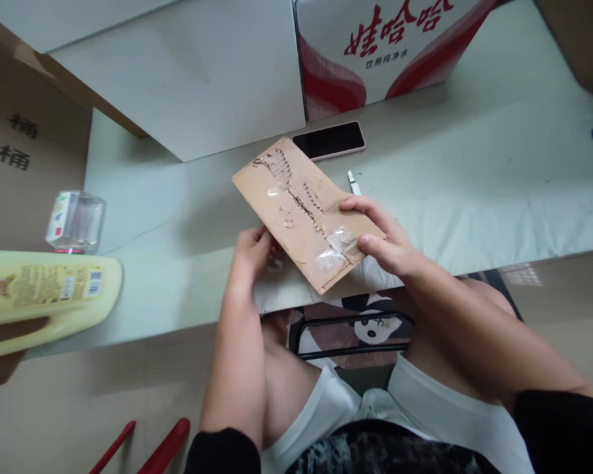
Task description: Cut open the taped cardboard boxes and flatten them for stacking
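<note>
A flat brown cardboard piece (pixel 296 204) with torn paper and strips of clear tape on it is held tilted above the near edge of the pale table (pixel 474 171). My right hand (pixel 385 243) grips its near right corner, thumb on top by the tape. My left hand (pixel 250 253) is curled at its lower left edge, the fingers tucked under the cardboard. Something white (pixel 277 293) lies under the cardboard at the table edge.
A black phone (pixel 329 140) and a small white tool (pixel 354 183) lie behind the cardboard. A red-and-white printed box (pixel 375 46) and a white box (pixel 188 72) stand at the back. A clear bottle (pixel 74 220) and a yellow bottle (pixel 39 289) are at left.
</note>
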Demonstrator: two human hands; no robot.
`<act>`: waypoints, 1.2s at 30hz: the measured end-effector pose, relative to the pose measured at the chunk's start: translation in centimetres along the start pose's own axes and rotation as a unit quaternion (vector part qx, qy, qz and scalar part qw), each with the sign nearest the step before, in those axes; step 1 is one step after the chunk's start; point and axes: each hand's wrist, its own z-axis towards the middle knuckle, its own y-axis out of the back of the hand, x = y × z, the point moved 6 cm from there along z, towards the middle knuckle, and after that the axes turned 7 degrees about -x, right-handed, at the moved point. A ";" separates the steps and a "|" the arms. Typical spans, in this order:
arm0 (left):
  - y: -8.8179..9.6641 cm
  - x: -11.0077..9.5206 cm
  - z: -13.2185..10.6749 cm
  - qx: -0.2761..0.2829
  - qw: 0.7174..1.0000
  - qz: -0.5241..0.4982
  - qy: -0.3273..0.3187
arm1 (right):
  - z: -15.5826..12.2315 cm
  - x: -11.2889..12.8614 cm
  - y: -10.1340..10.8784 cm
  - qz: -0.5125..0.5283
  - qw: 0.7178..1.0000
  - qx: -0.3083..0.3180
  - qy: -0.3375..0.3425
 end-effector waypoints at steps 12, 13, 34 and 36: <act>-1.3 -4.2 -1.0 0.014 0.948 0.007 -0.318 | -0.1 0.0 -0.5 0.005 0.999 0.028 -0.017; -1.3 -4.3 -1.1 0.009 0.947 0.007 -0.321 | -0.1 0.1 -0.5 0.006 0.999 0.029 -0.016; -1.0 -3.8 -0.8 -0.034 0.943 0.010 -0.330 | -0.4 0.0 -0.8 0.038 0.999 0.006 -0.006; -1.1 -4.2 -1.8 -0.080 0.925 0.044 -0.369 | -0.4 -0.1 -0.8 0.037 0.999 0.006 -0.007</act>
